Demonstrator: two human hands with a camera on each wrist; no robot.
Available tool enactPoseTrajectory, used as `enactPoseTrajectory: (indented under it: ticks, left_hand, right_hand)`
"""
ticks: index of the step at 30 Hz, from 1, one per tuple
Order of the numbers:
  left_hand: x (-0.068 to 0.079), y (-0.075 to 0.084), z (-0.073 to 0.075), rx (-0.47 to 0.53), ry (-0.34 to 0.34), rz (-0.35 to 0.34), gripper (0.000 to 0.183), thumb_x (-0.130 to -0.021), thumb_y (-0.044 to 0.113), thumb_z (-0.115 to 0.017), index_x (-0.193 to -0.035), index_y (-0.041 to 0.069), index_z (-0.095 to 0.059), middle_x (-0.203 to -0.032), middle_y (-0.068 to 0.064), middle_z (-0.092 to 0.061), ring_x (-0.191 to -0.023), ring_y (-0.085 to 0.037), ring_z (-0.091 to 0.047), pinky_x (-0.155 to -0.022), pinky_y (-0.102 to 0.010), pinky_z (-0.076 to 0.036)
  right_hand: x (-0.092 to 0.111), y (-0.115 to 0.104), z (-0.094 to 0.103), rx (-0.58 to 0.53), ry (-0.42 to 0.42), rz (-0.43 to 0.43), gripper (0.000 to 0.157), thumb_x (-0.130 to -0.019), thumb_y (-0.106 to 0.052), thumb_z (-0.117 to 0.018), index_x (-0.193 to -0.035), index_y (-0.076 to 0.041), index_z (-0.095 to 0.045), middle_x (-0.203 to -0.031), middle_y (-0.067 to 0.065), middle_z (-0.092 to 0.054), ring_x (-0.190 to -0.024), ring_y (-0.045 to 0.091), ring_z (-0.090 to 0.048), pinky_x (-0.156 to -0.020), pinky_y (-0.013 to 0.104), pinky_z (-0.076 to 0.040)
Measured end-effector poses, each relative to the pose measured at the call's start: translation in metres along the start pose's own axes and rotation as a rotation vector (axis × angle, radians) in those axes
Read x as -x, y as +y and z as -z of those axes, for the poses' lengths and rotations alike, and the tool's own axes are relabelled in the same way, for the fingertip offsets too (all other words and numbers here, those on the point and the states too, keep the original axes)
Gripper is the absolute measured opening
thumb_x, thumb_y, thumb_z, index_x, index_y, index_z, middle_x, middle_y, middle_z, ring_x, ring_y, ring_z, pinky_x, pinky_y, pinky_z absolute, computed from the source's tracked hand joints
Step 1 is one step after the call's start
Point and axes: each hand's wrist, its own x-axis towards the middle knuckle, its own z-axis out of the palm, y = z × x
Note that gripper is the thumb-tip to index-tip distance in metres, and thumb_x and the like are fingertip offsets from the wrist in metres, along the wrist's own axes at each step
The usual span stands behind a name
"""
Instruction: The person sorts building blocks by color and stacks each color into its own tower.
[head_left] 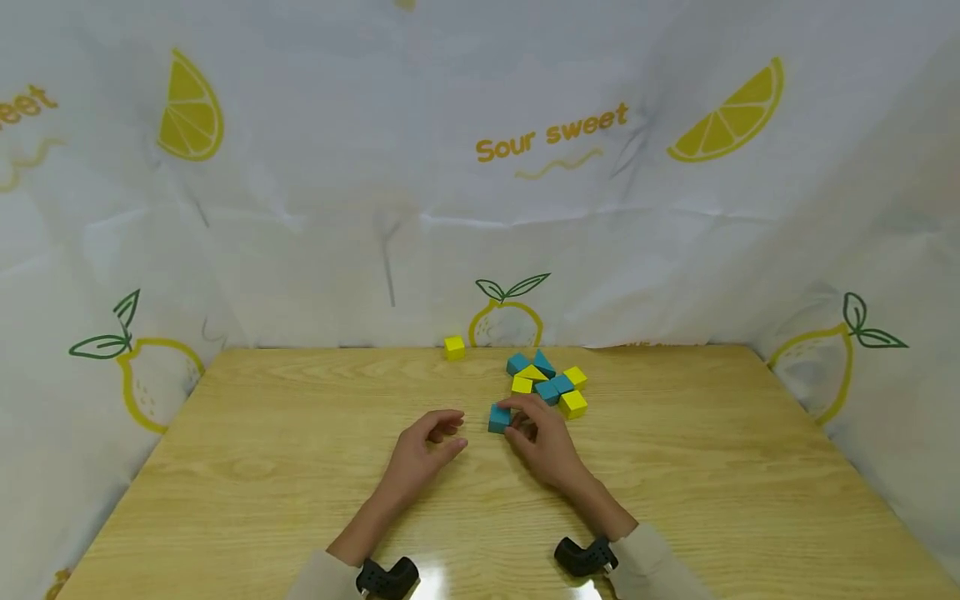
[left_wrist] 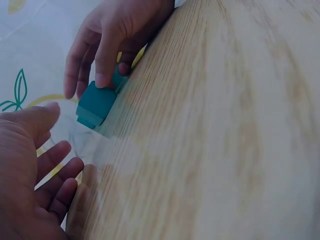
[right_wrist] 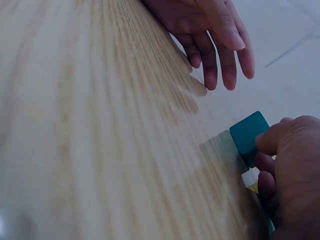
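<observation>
At the middle of the table, my right hand pinches a blue block between thumb and fingers. The left wrist view shows the thumb against the near face of this blue block, with fingers behind it. In the right wrist view the block stands close over the tabletop, which mirrors it. My left hand is a short way to the left, fingers loosely bent and apart from the thumb, with nothing in it. Its palm side faces the blue block.
Just behind my right hand lies a cluster of several blue and yellow pieces, among them a yellow triangle, a blue triangle and a yellow cube. A lone yellow cube sits at the back edge of the wooden table, before a printed cloth.
</observation>
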Motion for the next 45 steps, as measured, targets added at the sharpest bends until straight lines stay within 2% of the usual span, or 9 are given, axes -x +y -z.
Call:
enactPoseTrajectory:
  ticks: [4, 8, 11, 19, 26, 33, 37, 41, 45]
  left_hand:
    - [0.0, -0.005, -0.002, -0.03, -0.002, -0.029, 0.041, -0.086, 0.013, -0.073, -0.125, 0.012, -0.061, -0.114, -0.002, -0.065, -0.103, -0.021, -0.059, -0.087, -0.039, -0.046]
    - [0.001, -0.006, -0.002, -0.069, -0.026, -0.061, 0.044, -0.085, 0.015, -0.074, -0.126, 0.013, -0.06, -0.116, 0.001, -0.063, -0.104, -0.019, -0.058, -0.088, -0.037, -0.046]
    - [0.002, -0.007, -0.002, -0.105, -0.044, -0.065, 0.045, -0.085, 0.016, -0.074, -0.128, 0.013, -0.059, -0.119, 0.0, -0.062, -0.106, -0.019, -0.057, -0.089, -0.038, -0.046]
    - [-0.001, -0.008, -0.003, -0.149, -0.062, -0.078, 0.046, -0.085, 0.014, -0.074, -0.128, 0.015, -0.059, -0.119, 0.0, -0.06, -0.106, -0.018, -0.056, -0.088, -0.037, -0.047]
    - [0.0, -0.009, -0.003, -0.172, -0.062, -0.061, 0.044, -0.086, 0.015, -0.074, -0.127, 0.014, -0.06, -0.116, 0.0, -0.061, -0.105, -0.019, -0.055, -0.087, -0.037, -0.047]
    - [0.002, -0.011, -0.003, -0.2, -0.031, -0.036, 0.044, -0.084, 0.016, -0.075, -0.126, 0.015, -0.06, -0.114, 0.005, -0.061, -0.105, -0.015, -0.054, -0.086, -0.034, -0.046]
    - [0.004, -0.013, -0.005, -0.221, -0.023, -0.036, 0.045, -0.083, 0.017, -0.076, -0.125, 0.015, -0.061, -0.113, 0.005, -0.062, -0.102, -0.015, -0.055, -0.084, -0.033, -0.046]
    - [0.005, -0.012, -0.006, -0.236, -0.021, -0.044, 0.045, -0.083, 0.016, -0.076, -0.125, 0.013, -0.061, -0.112, 0.004, -0.062, -0.099, -0.016, -0.055, -0.082, -0.032, -0.046]
    - [0.002, -0.008, -0.004, -0.243, -0.02, -0.05, 0.045, -0.082, 0.013, -0.076, -0.124, 0.013, -0.061, -0.111, 0.005, -0.062, -0.099, -0.016, -0.054, -0.083, -0.032, -0.046]
  right_hand:
    - [0.0, -0.007, -0.001, -0.047, -0.064, 0.012, 0.036, -0.086, 0.005, -0.067, -0.12, -0.008, -0.061, -0.108, 0.008, -0.059, -0.078, 0.02, -0.058, -0.062, 0.027, -0.049]
    - [0.0, -0.025, -0.001, -0.097, -0.09, 0.009, 0.034, -0.085, 0.008, -0.067, -0.117, -0.001, -0.061, -0.101, 0.015, -0.06, -0.076, 0.027, -0.058, -0.061, 0.029, -0.048]
    - [-0.001, -0.036, -0.003, -0.128, -0.112, 0.005, 0.033, -0.085, 0.009, -0.066, -0.116, 0.0, -0.061, -0.1, 0.016, -0.06, -0.076, 0.026, -0.058, -0.062, 0.028, -0.048]
    - [0.0, -0.016, -0.014, -0.109, -0.13, -0.047, 0.036, -0.087, 0.0, -0.069, -0.118, -0.016, -0.062, -0.102, -0.003, -0.059, -0.075, 0.014, -0.057, -0.062, 0.026, -0.048]
    - [0.0, -0.015, -0.015, -0.113, -0.141, -0.086, 0.039, -0.085, 0.005, -0.068, -0.121, -0.004, -0.06, -0.093, 0.013, -0.062, -0.069, 0.021, -0.056, -0.058, 0.027, -0.046]
    - [0.0, -0.017, -0.017, -0.119, -0.181, -0.158, 0.04, -0.087, -0.008, -0.07, -0.125, -0.012, -0.059, -0.088, -0.001, -0.066, -0.066, 0.011, -0.055, -0.058, 0.025, -0.046]
    - [0.002, -0.015, -0.018, -0.108, -0.19, -0.181, 0.041, -0.087, -0.012, -0.071, -0.126, -0.012, -0.059, -0.089, -0.005, -0.066, -0.064, 0.007, -0.054, -0.056, 0.024, -0.046]
    - [0.004, -0.014, -0.018, -0.1, -0.201, -0.209, 0.04, -0.087, -0.014, -0.071, -0.126, -0.014, -0.061, -0.082, -0.008, -0.064, -0.063, 0.006, -0.054, -0.056, 0.025, -0.047]
    - [0.0, -0.015, -0.017, -0.091, -0.203, -0.206, 0.039, -0.088, -0.014, -0.071, -0.125, -0.015, -0.062, -0.081, -0.009, -0.064, -0.064, 0.006, -0.055, -0.057, 0.025, -0.048]
